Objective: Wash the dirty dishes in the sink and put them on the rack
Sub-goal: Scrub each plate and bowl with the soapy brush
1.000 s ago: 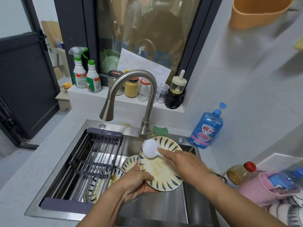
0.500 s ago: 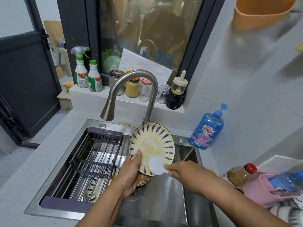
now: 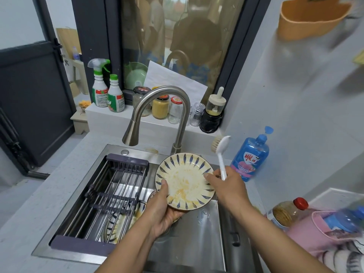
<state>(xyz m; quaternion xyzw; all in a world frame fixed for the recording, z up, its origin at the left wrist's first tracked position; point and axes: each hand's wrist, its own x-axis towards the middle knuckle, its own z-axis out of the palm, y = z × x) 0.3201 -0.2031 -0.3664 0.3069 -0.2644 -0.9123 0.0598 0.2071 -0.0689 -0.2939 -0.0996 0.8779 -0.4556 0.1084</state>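
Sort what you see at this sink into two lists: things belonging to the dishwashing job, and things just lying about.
Job: stained plate in the left hand, brush in the right hand, rack, sink, plates under the rack, faucet, detergent bottle.
Lying about: spray bottles, jars on the ledge, oil bottle, orange basket.

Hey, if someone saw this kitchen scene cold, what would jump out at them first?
The plate, cream with blue dashes and yellow smears, sits centre frame, held tilted over the sink by the left hand. At its right rim, the right hand holds a white brush upright, its head off the plate. The curved faucet arches behind, with a blue soap bottle to the right.
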